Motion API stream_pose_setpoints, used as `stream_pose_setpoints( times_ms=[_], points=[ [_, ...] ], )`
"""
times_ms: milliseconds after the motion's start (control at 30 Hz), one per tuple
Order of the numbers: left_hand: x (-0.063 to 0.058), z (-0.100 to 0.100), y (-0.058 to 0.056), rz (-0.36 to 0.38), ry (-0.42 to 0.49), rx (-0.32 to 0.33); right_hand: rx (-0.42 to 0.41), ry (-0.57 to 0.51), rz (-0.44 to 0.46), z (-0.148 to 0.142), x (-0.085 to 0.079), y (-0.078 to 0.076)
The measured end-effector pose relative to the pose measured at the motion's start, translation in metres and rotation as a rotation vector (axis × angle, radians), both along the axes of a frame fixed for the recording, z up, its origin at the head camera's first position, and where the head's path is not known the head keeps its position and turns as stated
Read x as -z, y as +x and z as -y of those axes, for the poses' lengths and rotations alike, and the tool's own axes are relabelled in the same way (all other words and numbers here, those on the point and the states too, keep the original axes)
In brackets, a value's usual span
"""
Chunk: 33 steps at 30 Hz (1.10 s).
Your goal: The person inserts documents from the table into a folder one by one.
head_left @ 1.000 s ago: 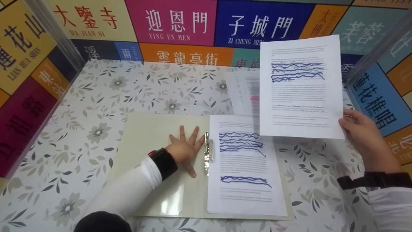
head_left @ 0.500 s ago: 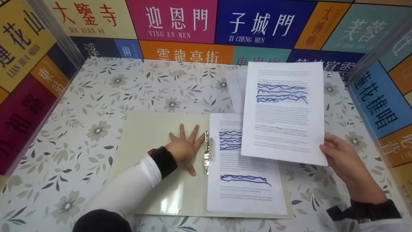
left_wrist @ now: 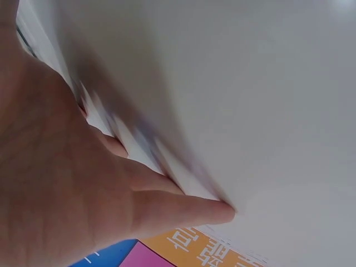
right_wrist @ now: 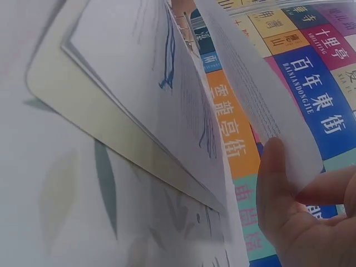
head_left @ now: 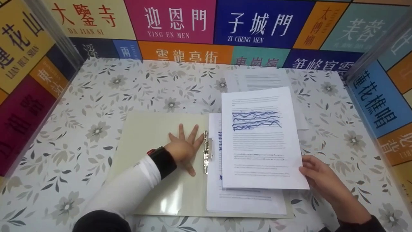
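My left hand lies with fingers spread on the bare inner cover of an open cream folder. Its fingertips reach close to the metal clip at the spine. My right hand pinches a printed sheet by its lower right edge, thumb on top. Blue scribbled lines cross out part of the sheet's text. In the head view it overlaps a paper stack in the folder's right half and hides most of it. The right wrist view shows the held sheet raised above that stack.
Behind the folder lie more printed sheets, partly covered by the held one. A flower-patterned cloth covers the table. Panels with coloured lettering stand along the back and both sides.
My right hand has brought the printed sheet down and leftward, from beyond the folder's right side to over the paper stack. My left hand has stayed in place.
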<state>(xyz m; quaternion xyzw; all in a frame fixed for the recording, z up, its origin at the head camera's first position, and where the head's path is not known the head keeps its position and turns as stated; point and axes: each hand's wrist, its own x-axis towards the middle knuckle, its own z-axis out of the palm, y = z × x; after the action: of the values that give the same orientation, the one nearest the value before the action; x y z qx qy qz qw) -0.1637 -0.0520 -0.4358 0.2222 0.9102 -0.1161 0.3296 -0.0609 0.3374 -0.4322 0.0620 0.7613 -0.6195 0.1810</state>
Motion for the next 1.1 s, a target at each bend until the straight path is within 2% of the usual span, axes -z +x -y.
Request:
stream_pose_setpoints(
  times_ms=[67, 133, 333, 567, 700, 933, 1100],
  points=[
    [0.000, 0.000, 0.000, -0.001, 0.007, -0.003, -0.023, -0.004, 0.024, 0.003, 0.001, 0.003],
    [-0.006, 0.000, 0.002, 0.014, 0.012, -0.017, -0.055, 0.003, 0.040, 0.005, 0.001, 0.005],
    [-0.005, 0.000, 0.002, 0.010, 0.021, -0.002, -0.105, -0.012, 0.098, 0.011, 0.005, 0.012],
    [-0.004, 0.000, 0.000, 0.007, 0.024, -0.011, -0.096, -0.021, 0.140, 0.016, 0.015, 0.021],
    [-0.005, 0.000, 0.001, 0.006, 0.023, -0.015, -0.124, -0.067, 0.169, 0.018, 0.019, 0.023],
    [-0.006, 0.000, 0.002, 0.007, 0.039, -0.018, -0.147, -0.089, 0.207, 0.023, 0.019, 0.025],
    [-0.009, 0.000, 0.003, 0.006, 0.036, -0.014, -0.163, -0.077, 0.194, 0.025, 0.019, 0.026]
  ],
)
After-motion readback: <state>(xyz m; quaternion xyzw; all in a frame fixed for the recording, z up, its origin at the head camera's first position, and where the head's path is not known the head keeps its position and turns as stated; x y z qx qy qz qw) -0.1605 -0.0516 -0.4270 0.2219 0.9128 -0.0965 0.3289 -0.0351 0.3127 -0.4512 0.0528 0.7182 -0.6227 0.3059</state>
